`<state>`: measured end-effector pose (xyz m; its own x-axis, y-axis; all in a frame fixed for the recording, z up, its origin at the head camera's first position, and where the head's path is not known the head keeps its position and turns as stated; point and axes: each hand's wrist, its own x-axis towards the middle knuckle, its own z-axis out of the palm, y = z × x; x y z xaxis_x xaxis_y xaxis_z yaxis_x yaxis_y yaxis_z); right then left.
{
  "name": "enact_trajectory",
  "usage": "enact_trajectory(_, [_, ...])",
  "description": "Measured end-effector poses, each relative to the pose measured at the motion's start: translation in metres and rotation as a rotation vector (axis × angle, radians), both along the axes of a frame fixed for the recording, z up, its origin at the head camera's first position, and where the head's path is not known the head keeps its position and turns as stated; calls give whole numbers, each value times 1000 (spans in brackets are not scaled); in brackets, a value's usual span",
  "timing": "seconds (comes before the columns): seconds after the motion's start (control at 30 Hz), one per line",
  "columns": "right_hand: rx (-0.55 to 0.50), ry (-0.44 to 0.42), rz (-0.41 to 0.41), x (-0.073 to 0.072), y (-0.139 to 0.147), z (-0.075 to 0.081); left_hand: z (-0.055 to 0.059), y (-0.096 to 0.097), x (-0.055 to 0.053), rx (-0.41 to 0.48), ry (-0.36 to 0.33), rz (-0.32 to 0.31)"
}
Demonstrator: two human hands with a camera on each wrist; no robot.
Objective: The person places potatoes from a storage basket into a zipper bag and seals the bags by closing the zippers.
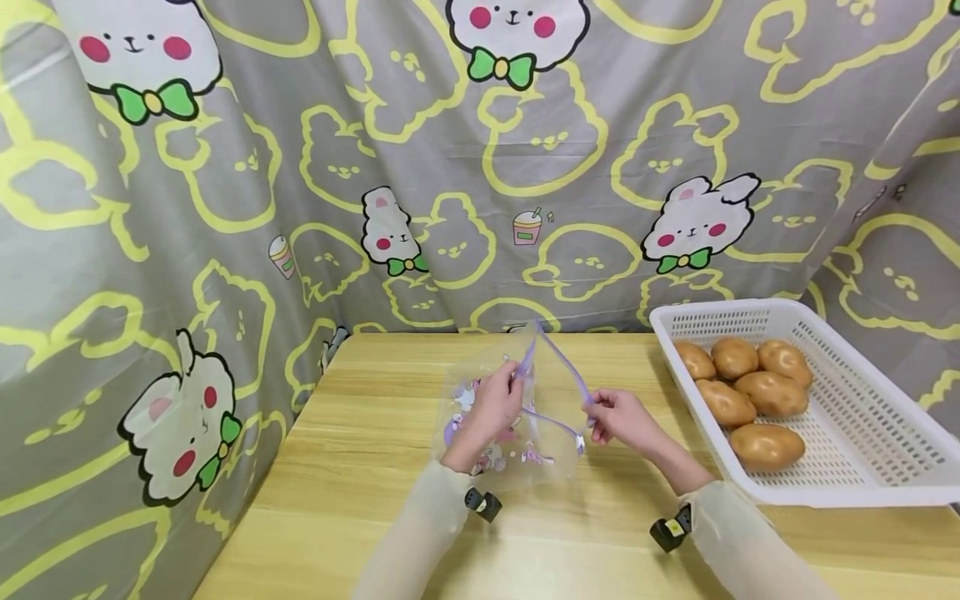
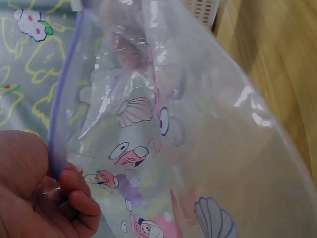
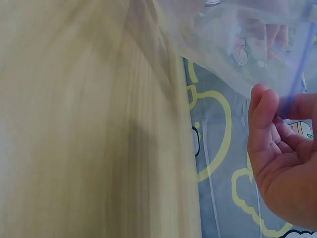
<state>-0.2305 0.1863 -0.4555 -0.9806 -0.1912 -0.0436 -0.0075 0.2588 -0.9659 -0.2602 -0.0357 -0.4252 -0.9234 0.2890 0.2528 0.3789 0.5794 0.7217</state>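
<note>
A clear zip bag [image 1: 551, 454] with purple edging and printed cartoon figures and shells hangs between the two hands, its mouth spread apart. My left hand [image 1: 497, 408] pinches the purple edge on the left side. On the other side, my right hand [image 1: 618, 421] grips the purple strip between thumb and fingers. A white slider [image 1: 580, 443] sits on the strip just below the right hand. The left wrist view shows the left hand [image 2: 54, 191] curled at the purple edge, with the bag [image 2: 208, 129] stretching away. In the right wrist view, the right hand [image 3: 285, 144] pinches a bag corner.
A white perforated plastic basket [image 1: 885, 450] stands on the right of the wooden table [image 1: 360, 433], with several potatoes [image 1: 768, 392] inside. A grey patterned curtain [image 1: 465, 208] hangs behind the table and along its left side.
</note>
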Motion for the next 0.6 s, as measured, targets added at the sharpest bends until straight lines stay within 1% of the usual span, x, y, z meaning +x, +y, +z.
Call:
enact_trajectory(0.07, [10,-11,-24,-2,-2,1,0,2,1,9,14,-11])
enact_trajectory(0.17, [40,-10,-52,-5,-3,2,1,5,3,43,-17,-26])
enact_trajectory(0.37, [87,47,-115,-12,-3,7,4,8,3,170,-155,-73])
enact_trajectory(0.47, [103,70,-129,-14,-2,10,4,11,3,212,-194,-82])
enact_trajectory(0.6, [113,75,-131,-16,0,11,2,13,3,249,-240,-86])
